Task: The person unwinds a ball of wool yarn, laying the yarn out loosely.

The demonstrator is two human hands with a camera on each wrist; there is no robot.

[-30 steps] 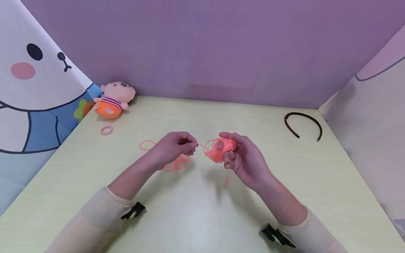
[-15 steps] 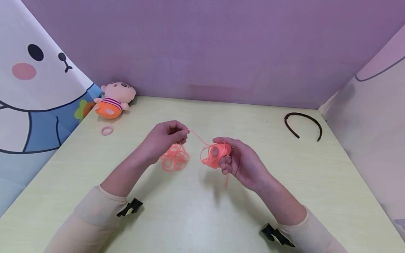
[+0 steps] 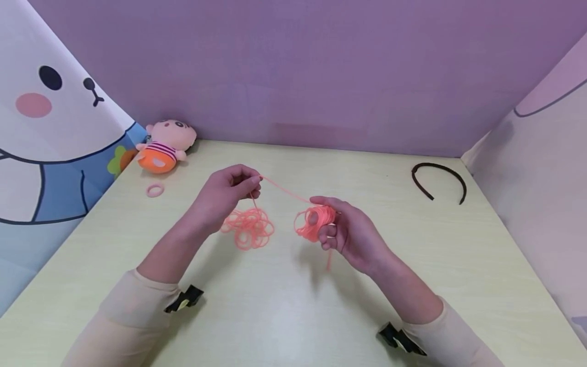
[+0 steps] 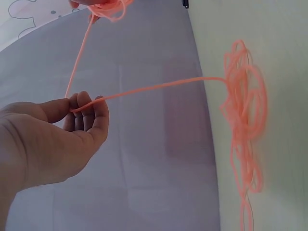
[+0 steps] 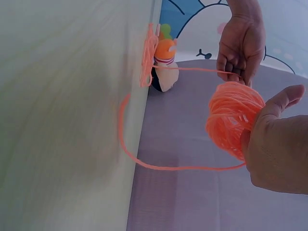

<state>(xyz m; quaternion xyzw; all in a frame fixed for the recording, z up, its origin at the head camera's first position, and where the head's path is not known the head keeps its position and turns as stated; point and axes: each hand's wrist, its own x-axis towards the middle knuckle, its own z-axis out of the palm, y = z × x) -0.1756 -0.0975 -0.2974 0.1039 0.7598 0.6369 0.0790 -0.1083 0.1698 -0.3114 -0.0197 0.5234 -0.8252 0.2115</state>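
Note:
My left hand (image 3: 229, 193) pinches a coral-pink strand of yarn (image 4: 144, 89) between thumb and fingertips, raised above the table. From that pinch one length slopes to the wound bundle of yarn (image 5: 233, 115) in my right hand (image 3: 353, 232). Another length drops to a loose, loopy heap of the same yarn (image 3: 249, 227) on the table, below my left hand. My right hand holds the bundle with fingers curled about it, some of them passing through its middle. A short tail of yarn (image 3: 329, 260) hangs beneath the right hand.
A plush doll (image 3: 166, 146) in orange and stripes sits at the table's back left corner, a pink ring (image 3: 155, 190) in front of it. At the back right lies a dark headband (image 3: 440, 165). A purple backdrop (image 3: 293, 76) stands behind the table (image 3: 284, 316).
My left hand has moved up and leftward, away from the bundle, and the strand between the hands has grown longer. More of the heap shows. The right hand has shifted only slightly.

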